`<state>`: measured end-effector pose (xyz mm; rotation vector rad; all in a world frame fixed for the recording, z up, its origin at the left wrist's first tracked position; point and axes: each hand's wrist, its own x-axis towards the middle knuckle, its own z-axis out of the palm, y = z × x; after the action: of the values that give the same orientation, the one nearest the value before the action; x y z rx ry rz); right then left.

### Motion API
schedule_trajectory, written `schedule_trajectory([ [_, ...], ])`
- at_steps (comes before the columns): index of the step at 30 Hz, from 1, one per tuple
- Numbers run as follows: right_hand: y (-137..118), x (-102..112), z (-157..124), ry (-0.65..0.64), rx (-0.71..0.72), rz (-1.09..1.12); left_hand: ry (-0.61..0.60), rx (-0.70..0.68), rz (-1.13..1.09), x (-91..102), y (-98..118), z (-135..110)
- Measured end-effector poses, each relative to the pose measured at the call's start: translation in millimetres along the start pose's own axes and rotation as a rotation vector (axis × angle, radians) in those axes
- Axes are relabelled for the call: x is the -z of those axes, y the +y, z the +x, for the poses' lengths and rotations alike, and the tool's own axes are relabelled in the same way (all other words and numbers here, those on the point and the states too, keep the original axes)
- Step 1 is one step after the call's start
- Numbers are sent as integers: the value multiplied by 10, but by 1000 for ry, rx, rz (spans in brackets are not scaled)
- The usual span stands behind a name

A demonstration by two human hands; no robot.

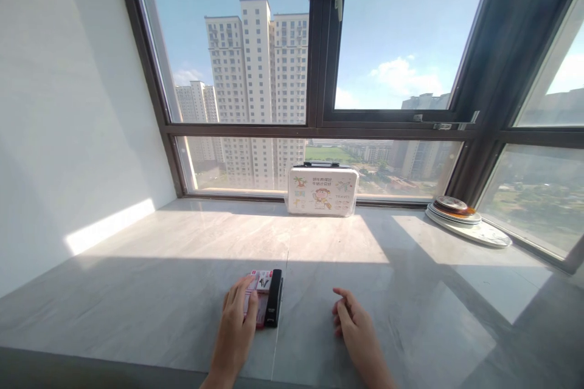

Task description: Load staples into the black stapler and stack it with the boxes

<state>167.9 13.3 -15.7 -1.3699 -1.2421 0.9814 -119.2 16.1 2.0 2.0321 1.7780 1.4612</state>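
My left hand (237, 314) lies over a flat red-and-white package (261, 310), its fingers stretched along the left side and the thumb across the front. A small box with a stapler-like picture (264, 280) sits at the package's far end. Right beside the package, a black stapler (274, 299) lies lengthwise, pointing away from me. Part of the package is hidden under my fingers. My right hand (354, 322) hovers over or rests on the sill to the right, apart from these things. Its index finger points out, the other fingers curl loosely, and nothing shows in it.
A white case with cartoon prints (322, 192) and a dark handle stands against the window. Stacked plates or trays (469, 228) lie in the right corner. The marble-like sill (150, 310) meets a white wall (59, 103) on the left. Dark window frames (241, 130) border the back.
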Motion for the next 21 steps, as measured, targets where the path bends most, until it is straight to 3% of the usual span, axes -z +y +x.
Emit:
schedule_trajectory([
  [3, 104, 342, -1, 67, 49, -94, 15, -91, 13, -8, 376, -82],
  [7, 125, 600, 26, 130, 178, -370, -374, -258, -46, -244, 1005, -186],
  [9, 108, 650, 29, 126, 239, -545, -482, -300, -51, -439, 1193, -189],
  [11, 96, 658, 17, 97, 254, -723, -507, -312, -3, -650, 1230, -171],
  [16, 110, 573, -43, 16, 198, -1013, -508, -273, 165, -1015, 1002, -186],
  [18, 120, 533, -54, 3, 188, -1063, -512, -274, 151, -1020, 998, -230],
  [21, 125, 465, -26, -3, 181, -1137, -531, -263, 43, -875, 1214, -337],
])
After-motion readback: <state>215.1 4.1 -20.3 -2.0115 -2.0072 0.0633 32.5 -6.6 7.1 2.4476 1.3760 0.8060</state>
